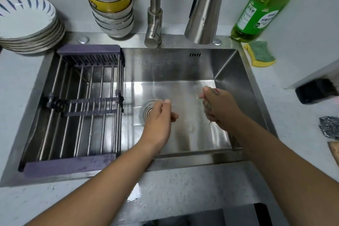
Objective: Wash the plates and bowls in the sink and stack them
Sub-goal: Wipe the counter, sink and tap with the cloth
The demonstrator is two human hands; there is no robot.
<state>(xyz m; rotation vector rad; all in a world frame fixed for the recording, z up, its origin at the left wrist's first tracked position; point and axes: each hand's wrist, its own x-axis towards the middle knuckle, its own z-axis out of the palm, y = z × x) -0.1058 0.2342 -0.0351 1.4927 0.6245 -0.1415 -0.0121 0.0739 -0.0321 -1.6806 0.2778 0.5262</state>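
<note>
Two hands: both low over the basin of the brushed stainless-steel sink (183, 71), mid-frame, apart from each other.
Left hand (159, 121): above the round steel drain (149, 111), back turned up, fingers loosely curled downward, thumb apart from them, nothing seen in the grip.
Right hand (218, 108): right of centre, near the basin's right wall, fingers clenched tight round a crumpled grey-green wad (208, 104); material too unclear to name.
Writing: white-and-green label on the tall translucent green bottle (264, 5), upper right, printed with characters too blurred to read; dark lettering on the yellow bowl, likewise unreadable; small black marks on the basin's back wall, no legible words.
Stack of plates (27, 18): upper left of the frame, on the pale grey counter (174, 185) just beyond the sink's corner; shallow, white, painted with dark blue radiating strokes, rims fluted; about six, nested level.
Stack of bowls (110, 2): top, left of centre, behind the sink and beside the steel tap (155, 14); white with thin dark rims, a yellow one second from the top; leaning, top bowl tilted.
Purple-framed rack of steel rods (73, 108): set across the left half of the sink.
Yellow sponge with green scouring face (260, 54): on the counter just below the bottle, by the sink's upper right corner.
</note>
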